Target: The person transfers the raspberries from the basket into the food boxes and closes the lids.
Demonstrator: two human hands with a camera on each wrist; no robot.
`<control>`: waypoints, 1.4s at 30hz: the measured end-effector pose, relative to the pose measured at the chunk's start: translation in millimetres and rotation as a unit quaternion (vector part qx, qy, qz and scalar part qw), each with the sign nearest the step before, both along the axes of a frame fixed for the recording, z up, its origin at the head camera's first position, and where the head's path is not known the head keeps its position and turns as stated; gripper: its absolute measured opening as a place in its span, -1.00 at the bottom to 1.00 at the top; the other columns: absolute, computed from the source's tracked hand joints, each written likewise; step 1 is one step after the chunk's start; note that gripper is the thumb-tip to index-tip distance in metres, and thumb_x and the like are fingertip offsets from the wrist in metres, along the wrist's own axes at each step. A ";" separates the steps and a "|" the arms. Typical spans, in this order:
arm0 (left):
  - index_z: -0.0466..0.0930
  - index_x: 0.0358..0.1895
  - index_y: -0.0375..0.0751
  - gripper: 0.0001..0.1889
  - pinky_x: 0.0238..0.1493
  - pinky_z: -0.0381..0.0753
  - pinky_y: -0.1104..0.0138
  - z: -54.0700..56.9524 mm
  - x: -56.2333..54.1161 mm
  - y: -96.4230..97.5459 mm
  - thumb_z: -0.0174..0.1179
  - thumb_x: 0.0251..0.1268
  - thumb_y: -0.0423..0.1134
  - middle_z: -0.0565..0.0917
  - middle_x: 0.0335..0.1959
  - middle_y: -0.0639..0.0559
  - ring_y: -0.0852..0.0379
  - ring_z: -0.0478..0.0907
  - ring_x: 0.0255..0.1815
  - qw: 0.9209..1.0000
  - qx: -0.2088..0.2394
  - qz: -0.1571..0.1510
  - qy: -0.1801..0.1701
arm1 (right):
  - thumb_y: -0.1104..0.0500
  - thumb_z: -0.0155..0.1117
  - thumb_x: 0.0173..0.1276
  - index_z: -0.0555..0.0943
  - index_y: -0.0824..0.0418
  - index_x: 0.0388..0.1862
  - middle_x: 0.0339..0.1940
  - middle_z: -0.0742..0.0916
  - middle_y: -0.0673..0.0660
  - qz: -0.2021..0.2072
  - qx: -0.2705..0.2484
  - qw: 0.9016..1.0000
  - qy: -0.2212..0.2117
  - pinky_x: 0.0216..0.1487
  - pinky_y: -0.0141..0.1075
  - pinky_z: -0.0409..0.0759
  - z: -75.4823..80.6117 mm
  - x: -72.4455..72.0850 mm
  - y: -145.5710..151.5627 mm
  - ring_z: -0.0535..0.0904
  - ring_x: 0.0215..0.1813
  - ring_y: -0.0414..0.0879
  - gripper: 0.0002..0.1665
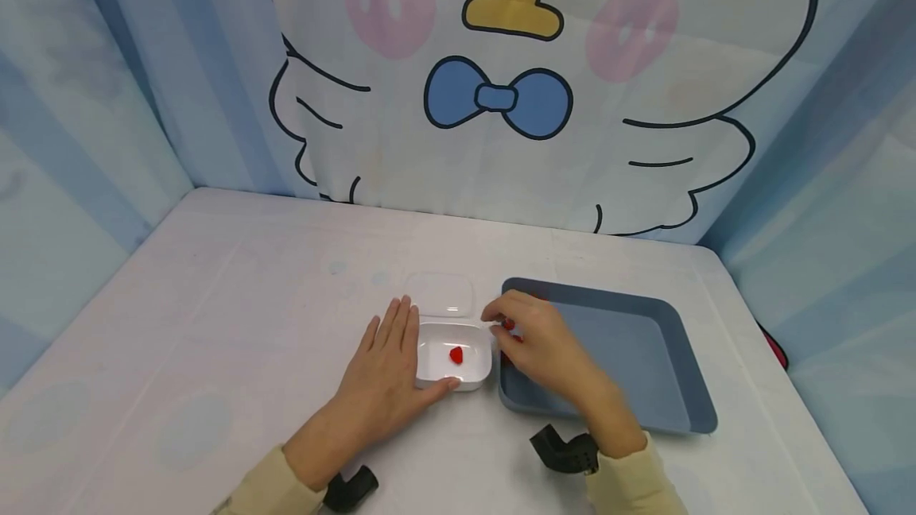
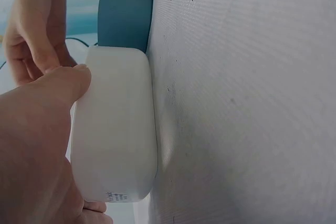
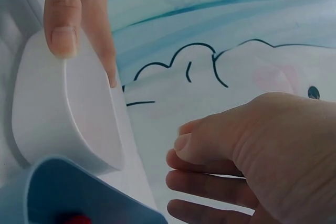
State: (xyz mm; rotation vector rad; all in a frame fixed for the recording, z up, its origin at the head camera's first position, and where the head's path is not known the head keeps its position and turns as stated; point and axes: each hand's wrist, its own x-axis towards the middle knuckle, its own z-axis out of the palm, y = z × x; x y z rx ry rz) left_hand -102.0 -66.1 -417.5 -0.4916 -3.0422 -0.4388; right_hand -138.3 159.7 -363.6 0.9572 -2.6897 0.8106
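Note:
A small white box [image 1: 468, 373] stands on the table with one red piece [image 1: 456, 355] lying inside. Its clear lid [image 1: 442, 295] is folded back behind it. My left hand [image 1: 384, 376] rests against the box's left side with straight fingers, and its thumb [image 2: 79, 77] presses on the front rim. Above the left edge of a blue-grey tray [image 1: 608, 356] hovers my right hand [image 1: 544, 340], close to the box. Its fingers are loosely bent, with nothing showing between thumb and index finger. Red pieces [image 1: 508, 324] show in the tray, partly hidden under that hand.
The tray stands right beside the box on the white table [image 1: 215, 324]. Behind the table hangs a curtain [image 1: 501, 165] with a cartoon figure, and more curtain falls on both sides. Dark wrist mounts [image 1: 351, 489] sit on both forearms.

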 end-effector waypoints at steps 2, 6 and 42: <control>0.00 0.53 -0.45 0.18 0.58 0.04 -0.09 0.1 0.0 0.2 0.06 0.16 0.51 0.06 0.58 -0.33 -0.20 -0.05 0.64 1.000 0.003 -0.001 -0.002 | 0.40 0.36 0.24 0.69 0.20 -0.17 -0.21 0.72 0.03 -0.018 0.006 1.000 -0.005 -0.17 -0.24 0.71 1.1 -0.9 5.0 0.62 -0.19 -0.16 -0.80; -0.01 0.53 -0.45 0.19 0.58 0.02 -0.08 0.1 0.0 0.7 0.04 0.16 0.52 0.06 0.59 -0.33 -0.19 -0.06 0.64 1.000 0.005 0.000 -0.003 | 0.38 0.36 0.26 0.68 0.20 -0.16 -0.19 0.73 0.02 -0.043 0.004 0.999 -0.024 -0.11 -0.17 0.72 3.0 -3.1 14.3 0.65 -0.14 -0.13 -0.81; -0.03 0.54 -0.43 0.19 0.59 0.00 -0.09 -1.3 -0.9 0.9 0.04 0.16 0.52 0.02 0.60 -0.31 -0.20 -0.07 0.64 1.000 0.010 0.006 -0.023 | 0.33 0.31 0.30 0.65 0.24 -0.14 -0.20 0.74 0.11 -0.166 0.092 0.967 -0.169 -0.06 -0.08 0.68 0.5 -12.2 51.9 0.62 -0.15 -0.05 -0.84</control>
